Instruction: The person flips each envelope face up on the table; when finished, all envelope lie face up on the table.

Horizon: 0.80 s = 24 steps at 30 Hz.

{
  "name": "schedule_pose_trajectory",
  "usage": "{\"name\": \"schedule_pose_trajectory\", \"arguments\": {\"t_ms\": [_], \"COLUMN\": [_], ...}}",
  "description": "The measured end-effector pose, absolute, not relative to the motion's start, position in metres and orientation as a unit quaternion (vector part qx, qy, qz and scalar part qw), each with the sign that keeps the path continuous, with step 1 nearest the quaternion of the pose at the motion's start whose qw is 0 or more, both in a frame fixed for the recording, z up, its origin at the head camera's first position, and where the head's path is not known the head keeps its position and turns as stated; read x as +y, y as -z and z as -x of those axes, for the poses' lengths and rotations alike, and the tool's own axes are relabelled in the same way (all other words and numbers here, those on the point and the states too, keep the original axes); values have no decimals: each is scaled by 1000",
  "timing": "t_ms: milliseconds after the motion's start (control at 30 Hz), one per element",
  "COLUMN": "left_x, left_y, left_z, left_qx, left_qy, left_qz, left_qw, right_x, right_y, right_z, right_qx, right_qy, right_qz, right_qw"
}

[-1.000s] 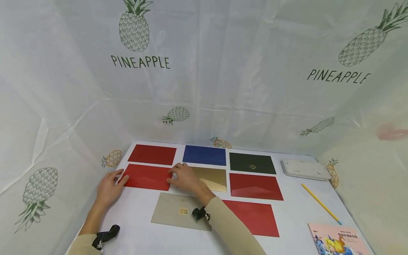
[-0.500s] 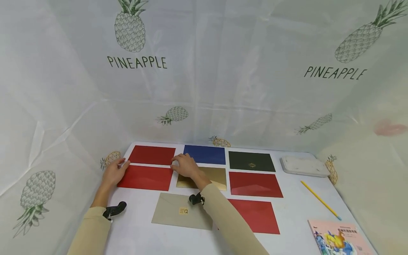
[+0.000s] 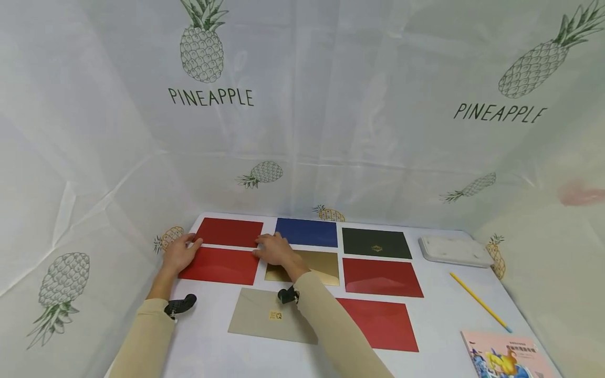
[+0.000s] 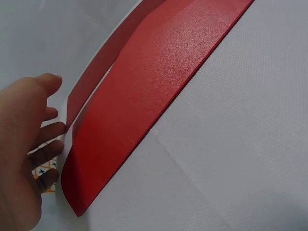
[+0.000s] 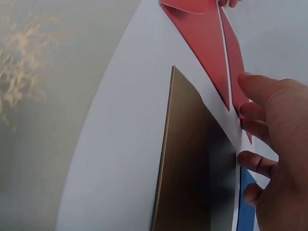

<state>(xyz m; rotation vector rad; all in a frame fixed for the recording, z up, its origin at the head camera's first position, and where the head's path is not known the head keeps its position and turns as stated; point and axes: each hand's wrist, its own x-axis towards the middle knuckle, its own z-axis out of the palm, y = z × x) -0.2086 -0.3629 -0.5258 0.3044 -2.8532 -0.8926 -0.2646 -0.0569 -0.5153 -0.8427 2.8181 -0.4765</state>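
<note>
My left hand (image 3: 181, 253) is at the left end of the dark red envelope (image 3: 230, 232) in the back row, fingers loosely bent. Its thumb lies over the gap above the brighter red envelope (image 3: 219, 266). In the left wrist view, the left hand (image 4: 19, 144) has nothing between thumb and fingers. At the dark red envelope's other end is my right hand (image 3: 274, 249), its fingertips at the right edge; whether they press it is unclear. The forearm passes over the gold envelope (image 3: 323, 266). In the right wrist view, the right hand's lower fingers (image 5: 257, 161) are near the blue envelope (image 5: 246, 199).
Blue (image 3: 306, 232) and dark green (image 3: 376, 243) envelopes continue the back row. Further red envelopes (image 3: 383, 277) and a grey one (image 3: 257, 315) lie nearer. A white case (image 3: 454, 251), a yellow pencil (image 3: 479, 300) and a pink book (image 3: 506, 354) are at the right.
Both hands have moved from the ends of the brighter red envelope up to those of the dark red one behind it. The envelopes look unmoved; the head view shifted slightly.
</note>
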Motion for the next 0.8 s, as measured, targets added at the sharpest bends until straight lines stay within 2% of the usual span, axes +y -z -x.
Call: {"name": "schedule_pose_trajectory", "arguments": {"t_ms": [167,333,433,500,667,800], "left_x": [-367,-371,-372,-373,-370,-365], "left_y": [527,524,520,516,509,506], "left_z": [211,213,212,212,212,214], "left_qx": [-940,-911,-889,-880,-883,-889], "left_qy": [322,397,446,463,436,412], "left_qz": [-100,-105,-100,-90,-75,-94], "left_qw": [58,29,29,52,153,175], "right_x": [-53,-50,-50,-50,-49,-49], "right_y": [514,513,512,511,512,516], "right_z": [263,262,261,261,264,267], "right_qx": [937,932,930,928,930,931], "right_qy": [183,204,215,219,219,217], "right_qz": [285,286,287,288,288,286], "right_qw": [81,85,85,84,73,65]}}
